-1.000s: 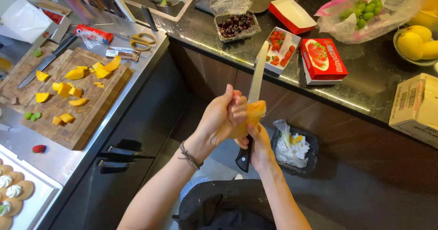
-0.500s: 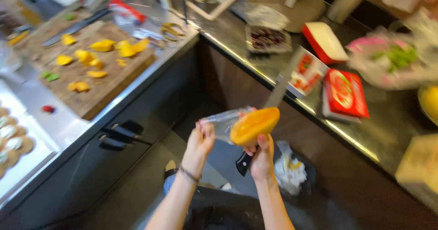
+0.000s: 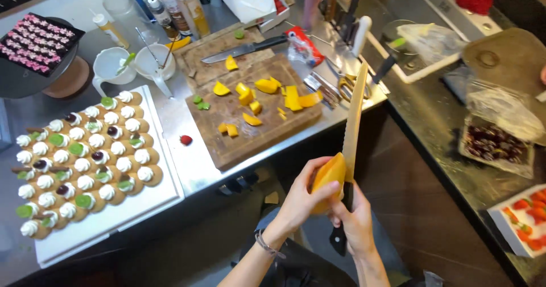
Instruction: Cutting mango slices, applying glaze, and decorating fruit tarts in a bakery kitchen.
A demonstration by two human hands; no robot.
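Orange-yellow mango piece sits cupped in the left hand, fingers curled about it, held in the air off the table's edge. Closed on a black handle, the right hand holds a long pale serrated knife, blade upright against the fruit. Farther off, a brown wooden cutting board carries cut mango chunks on the steel table. Left of it, a white tray holds cream-topped tartlets.

Bright, even overhead light, soft shadows, mild glare on the steel counter, slight overall softness.
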